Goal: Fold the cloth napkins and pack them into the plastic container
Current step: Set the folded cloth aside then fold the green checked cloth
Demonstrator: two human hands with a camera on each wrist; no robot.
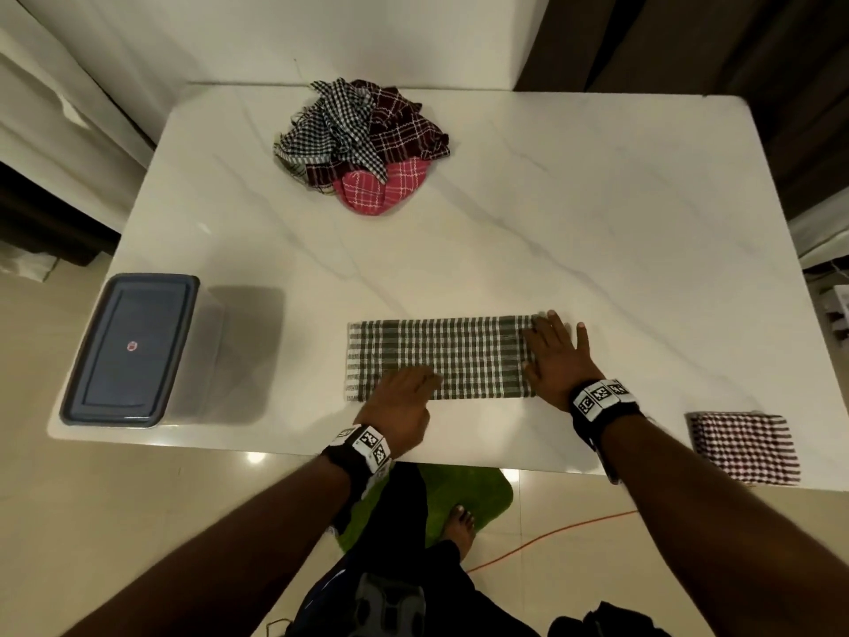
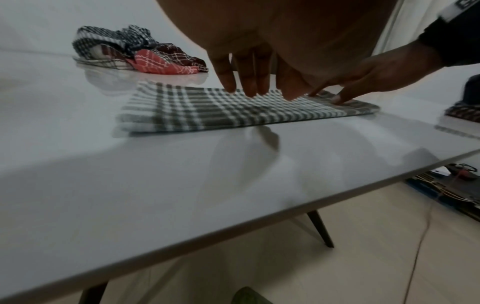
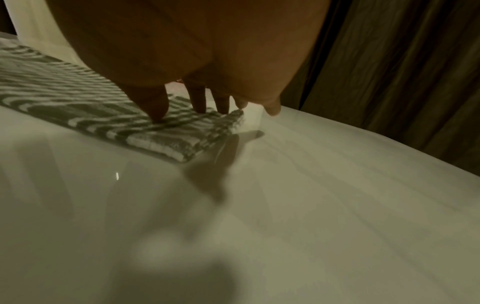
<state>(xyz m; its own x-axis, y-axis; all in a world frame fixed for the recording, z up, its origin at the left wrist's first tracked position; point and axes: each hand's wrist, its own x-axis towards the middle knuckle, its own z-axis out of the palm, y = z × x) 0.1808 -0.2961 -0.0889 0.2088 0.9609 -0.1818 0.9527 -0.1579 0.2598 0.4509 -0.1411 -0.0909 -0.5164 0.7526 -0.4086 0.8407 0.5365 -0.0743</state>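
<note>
A grey-and-white checked napkin (image 1: 459,356) lies folded into a long strip near the front of the white table (image 1: 505,223). My left hand (image 1: 404,393) rests flat on its near edge, left of centre, fingers straight (image 2: 249,82). My right hand (image 1: 556,356) presses flat on the strip's right end, fingers spread, the little finger on the bare table (image 3: 272,109). A heap of unfolded checked napkins (image 1: 363,144) in black-white, maroon and pink sits at the back. The plastic container (image 1: 133,351), its grey-blue lid on, stands at the front left corner.
A folded maroon-and-white checked napkin (image 1: 746,445) lies at the front right corner of the table. Dark curtains (image 3: 389,72) hang behind the right side. A green mat (image 1: 459,494) and an orange cable (image 1: 551,535) lie on the floor below.
</note>
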